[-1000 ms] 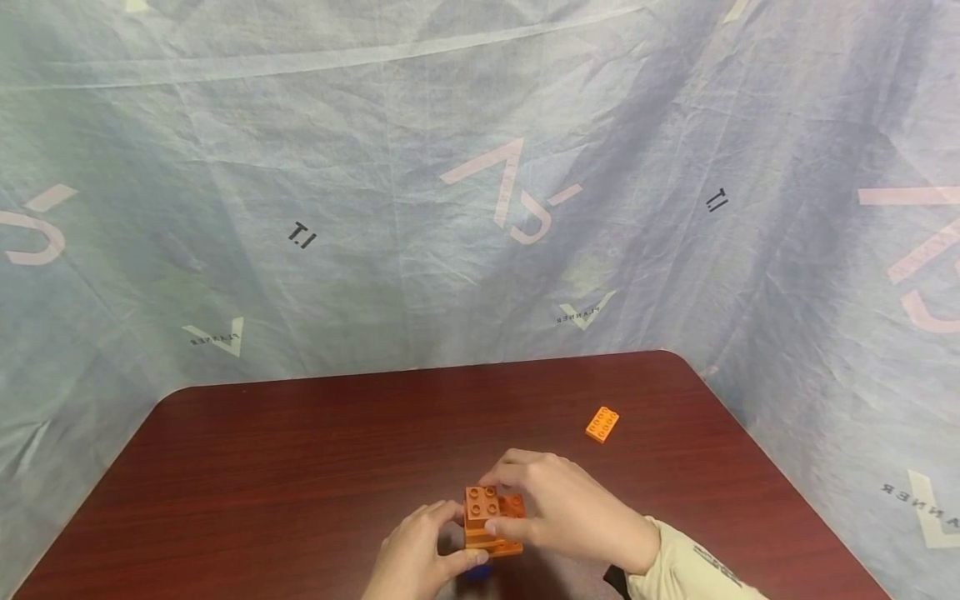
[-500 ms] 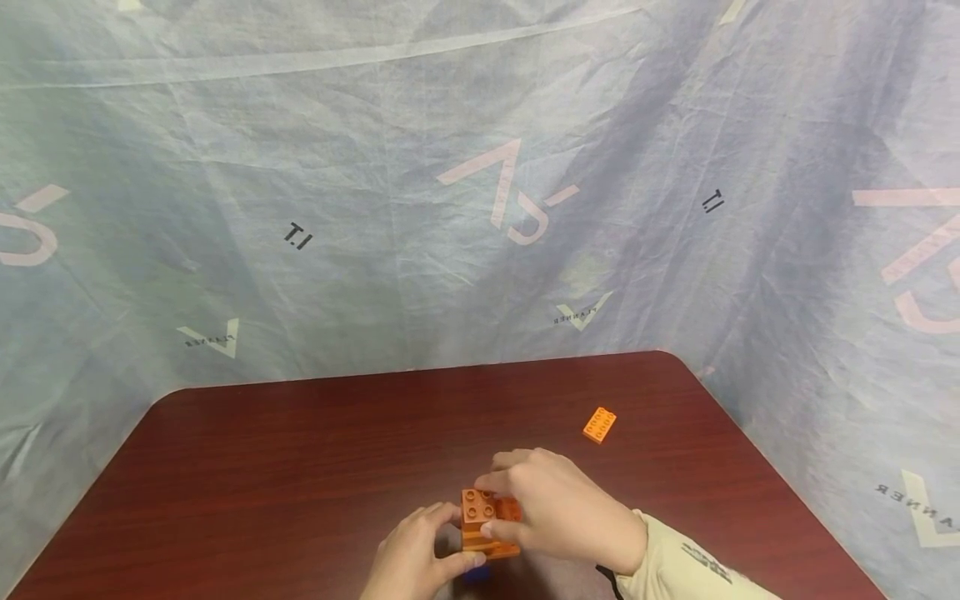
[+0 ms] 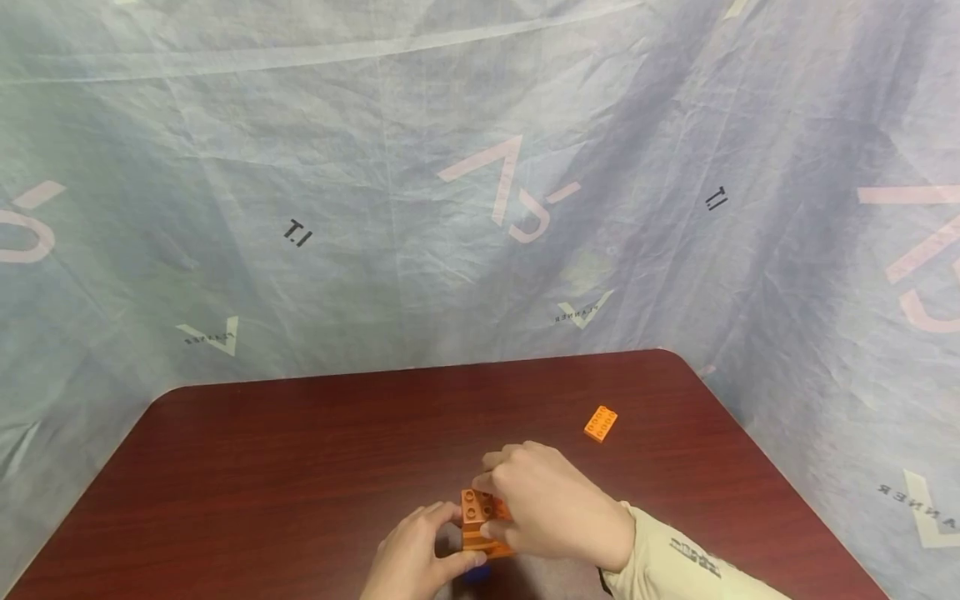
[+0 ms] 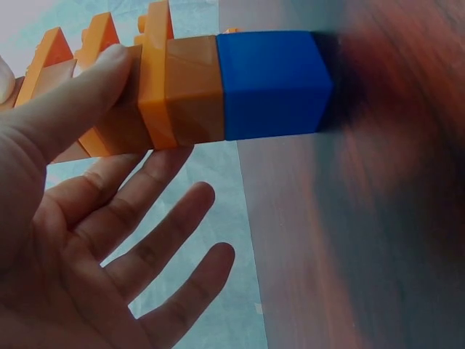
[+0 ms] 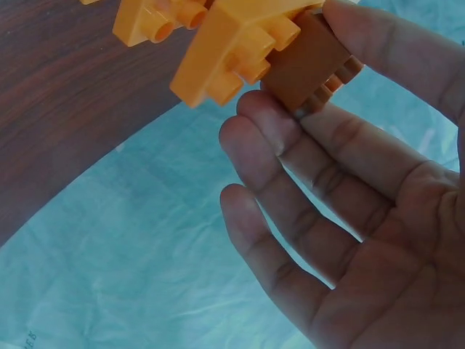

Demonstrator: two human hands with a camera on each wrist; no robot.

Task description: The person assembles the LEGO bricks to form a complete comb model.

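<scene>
A tower of toy building bricks point(image 4: 195, 94) stands at the near middle of the table, brown bricks alternating with wider orange plates. Its lowest piece is a blue brick point(image 4: 276, 86), mostly hidden in the head view. My left hand point(image 3: 414, 552) grips the tower's middle between thumb and fingers, with the ring and little fingers held away from it. At the top, the thumb and fingers of my right hand point(image 3: 551, 504) pinch a brown studded brick point(image 5: 305, 62). Just under that brick, an orange plate point(image 5: 207, 54) juts out to one side with its studs showing.
A loose orange eight-stud plate point(image 3: 601, 424) lies toward the back right of the dark red wooden table point(image 3: 315, 450). Printed grey-green cloth point(image 3: 390, 208) hangs behind the table and along its sides.
My right hand has shifted slightly left over the top brick and covers more of its studs and the plate beneath. The left hand keeps its grip in about the same place.
</scene>
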